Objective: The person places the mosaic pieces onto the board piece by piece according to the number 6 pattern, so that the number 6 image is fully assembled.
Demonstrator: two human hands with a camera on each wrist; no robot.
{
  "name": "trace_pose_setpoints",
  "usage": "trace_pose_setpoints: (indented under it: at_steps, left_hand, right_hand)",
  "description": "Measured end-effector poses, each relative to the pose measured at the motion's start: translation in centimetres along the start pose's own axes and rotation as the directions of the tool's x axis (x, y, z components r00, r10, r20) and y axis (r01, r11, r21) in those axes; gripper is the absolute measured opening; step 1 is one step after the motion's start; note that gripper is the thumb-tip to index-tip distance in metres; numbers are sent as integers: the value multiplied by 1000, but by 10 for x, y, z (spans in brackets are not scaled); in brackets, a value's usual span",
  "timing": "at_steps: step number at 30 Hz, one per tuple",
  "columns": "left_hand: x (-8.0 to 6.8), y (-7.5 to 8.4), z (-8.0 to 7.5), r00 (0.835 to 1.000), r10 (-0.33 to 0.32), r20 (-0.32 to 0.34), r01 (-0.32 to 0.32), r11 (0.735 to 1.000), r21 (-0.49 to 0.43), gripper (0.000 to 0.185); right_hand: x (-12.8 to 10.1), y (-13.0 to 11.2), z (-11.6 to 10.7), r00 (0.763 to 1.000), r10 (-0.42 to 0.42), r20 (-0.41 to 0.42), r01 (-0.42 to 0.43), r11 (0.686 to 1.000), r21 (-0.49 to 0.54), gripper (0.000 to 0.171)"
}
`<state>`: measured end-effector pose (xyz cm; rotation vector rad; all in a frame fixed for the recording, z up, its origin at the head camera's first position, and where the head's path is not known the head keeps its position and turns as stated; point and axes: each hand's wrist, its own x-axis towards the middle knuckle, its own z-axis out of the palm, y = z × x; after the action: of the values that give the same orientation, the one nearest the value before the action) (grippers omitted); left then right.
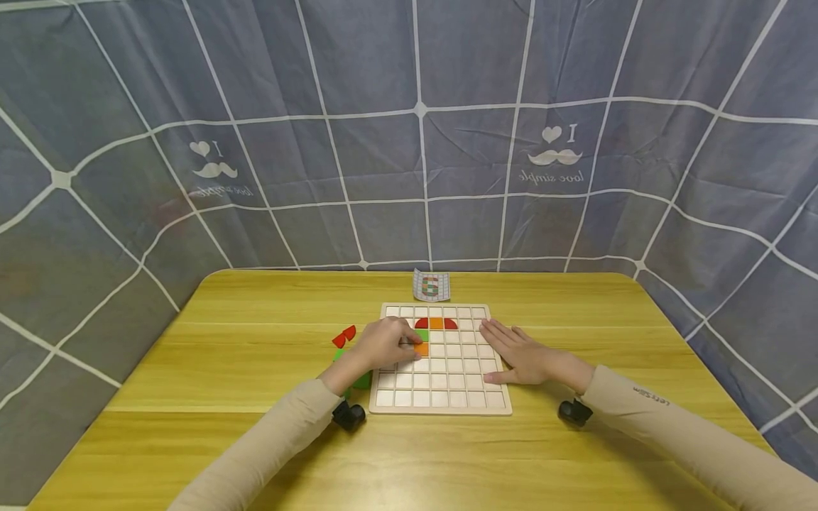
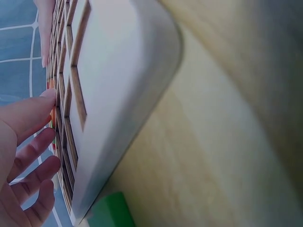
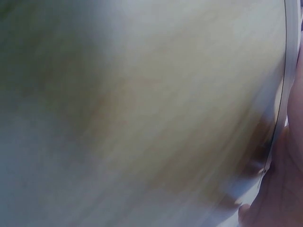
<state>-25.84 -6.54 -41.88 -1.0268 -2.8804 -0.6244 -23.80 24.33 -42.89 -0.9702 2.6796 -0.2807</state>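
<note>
A pale wooden grid board (image 1: 441, 401) lies on the table. My left hand (image 1: 385, 342) is over its left side, with thumb and forefinger tips on either side of an orange square tile (image 1: 422, 349); the left wrist view shows this pinch at the thumb (image 2: 33, 111). Just above that tile sits a green tile (image 1: 422, 334). Higher up, another orange tile (image 1: 437, 323) lies between two red curved tiles, one of them on the right (image 1: 450, 324). My right hand (image 1: 520, 353) rests with straight fingers on the board's right edge.
Two loose red pieces (image 1: 348, 331) lie left of the board, and green pieces (image 1: 362, 381) are partly hidden under my left wrist. A small printed pattern card (image 1: 431, 286) is beyond the board's far edge. Grey checked cloth (image 1: 466, 156) hangs behind the table.
</note>
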Motion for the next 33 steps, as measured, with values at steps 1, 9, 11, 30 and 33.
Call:
trace_pose_setpoints:
  at_steps: [1, 9, 11, 30, 33]
  left_hand:
    - [-1, 0, 0, 1000, -2, -1, 2, 1000, -1, 23]
    - [-5, 1, -4, 1000, -7, -6, 7, 1000, 8, 24]
    - [-7, 1, -5, 1000, -12, -9, 12, 1000, 1, 24]
    - [-34, -23, -29, 996, -72, -49, 72, 997, 8, 26]
    - [-43, -28, -31, 996, -61, -59, 62, 998, 21, 26]
  right_hand:
    - [0, -1, -1, 1000, 7, 6, -7, 1000, 3, 94]
    - [0, -4, -2, 999, 23, 24, -23, 1000, -6, 93]
    - [1, -3, -1, 999, 24, 23, -24, 1000, -11, 93]
    - [0, -3, -1, 1000, 22, 10, -22, 1000, -19, 93]
    - [1, -3, -1, 1000, 16, 9, -16, 1000, -16, 94]
